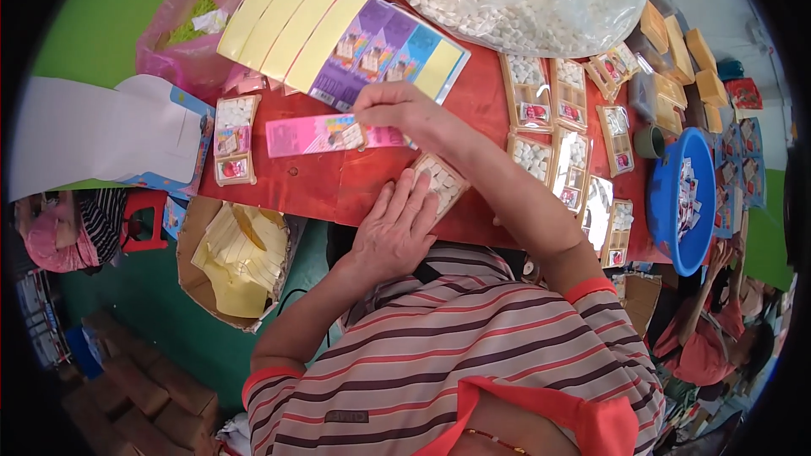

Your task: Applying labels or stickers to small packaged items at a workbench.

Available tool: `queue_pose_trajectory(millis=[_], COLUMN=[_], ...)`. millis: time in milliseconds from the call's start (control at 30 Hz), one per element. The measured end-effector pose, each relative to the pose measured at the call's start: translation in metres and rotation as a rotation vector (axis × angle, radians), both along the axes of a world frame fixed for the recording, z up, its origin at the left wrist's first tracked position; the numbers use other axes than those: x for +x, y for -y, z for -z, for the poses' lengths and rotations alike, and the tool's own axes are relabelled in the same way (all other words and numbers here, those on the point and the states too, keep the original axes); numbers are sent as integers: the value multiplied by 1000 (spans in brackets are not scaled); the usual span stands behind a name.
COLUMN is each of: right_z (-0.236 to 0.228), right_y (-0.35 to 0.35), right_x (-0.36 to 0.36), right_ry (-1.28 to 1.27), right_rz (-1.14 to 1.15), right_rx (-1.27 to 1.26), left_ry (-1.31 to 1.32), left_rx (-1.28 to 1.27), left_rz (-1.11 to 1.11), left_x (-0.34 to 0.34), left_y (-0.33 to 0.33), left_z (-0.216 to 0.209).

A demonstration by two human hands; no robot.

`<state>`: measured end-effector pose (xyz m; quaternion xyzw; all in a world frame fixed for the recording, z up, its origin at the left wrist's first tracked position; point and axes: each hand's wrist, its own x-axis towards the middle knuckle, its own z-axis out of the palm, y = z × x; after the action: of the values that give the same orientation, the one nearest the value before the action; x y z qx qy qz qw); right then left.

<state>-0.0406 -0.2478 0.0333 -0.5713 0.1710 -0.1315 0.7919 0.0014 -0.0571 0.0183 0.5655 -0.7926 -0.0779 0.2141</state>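
Observation:
My right hand (393, 110) pinches the right end of a pink printed label strip (308, 137), which stretches out to the left over the red table. My left hand (397, 224) lies with fingers extended across the left side of a small wooden tray (443, 186) filled with white pieces, near the table's front edge. Just beyond my right hand is a sheet of labels (372, 46), part purple and blue printed, part bare yellow backing. The fingertips of my right hand are partly hidden.
A clear bag of white pieces (524, 0) sits at the back. Filled wooden trays (532, 156) stand to the right, another tray (235, 139) to the left. A blue basin (683, 203) is at the right edge. Below the table is a carton of yellow paper (236, 262). Other people sit nearby.

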Motion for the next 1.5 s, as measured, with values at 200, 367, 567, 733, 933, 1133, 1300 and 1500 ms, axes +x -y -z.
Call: queue_pose_trajectory(millis=[200,367,567,733,933,1133,1300,1500], right_z=[6,-14,-20,-5,-12,-13,1,10], right_y=[38,5,-50,-75,-85,-97,-102,-107], right_x=[-36,-61,-82,-83,-84,-85,-81,-75], right_ry=[13,-46,-140,-145,-209,-290,-289,-311], right_rz=[220,420,473,438,464,483,502,536], right_rx=[107,135,72,-66,-162,-144,-101,-102], left_ry=[25,59,124,10,-66,-54,-211,-219], left_rx=[-60,-102,-195,-203,-211,-292,-306,-350], left_rz=[-41,-210,-241,-228,-229,-241,-197,-188], left_x=[13,13,11,10,14,13,19,19], left_y=[-7,-11,-13,-14,-17,-19,-21,-23], left_z=[5,-3,10,8,8,10,12,17])
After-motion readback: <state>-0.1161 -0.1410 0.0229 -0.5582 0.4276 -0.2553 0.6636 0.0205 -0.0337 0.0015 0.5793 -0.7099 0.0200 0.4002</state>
